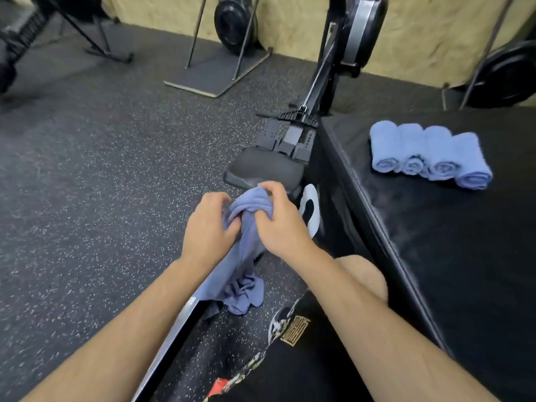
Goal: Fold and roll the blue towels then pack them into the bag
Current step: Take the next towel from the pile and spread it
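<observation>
- Judging by the black worktop to your right, you are well into the task: four rolled towels lie there side by side, touching, their spiral ends facing you.
- Your left hand and right hand meet over the floor, both gripping a loose blue towel.
- Fingers of your right hand curl over and pinch the bunched top edge; the left hand's fingers are closed into the cloth from the other side.
- That towel is crumpled, not flat: its top is twisted between your hands and the rest hangs down in soft folds between your forearms.
- What is left, as I read it: fold and roll this one, then pack everything. No bag is in view, so packing looks not yet begun.
</observation>
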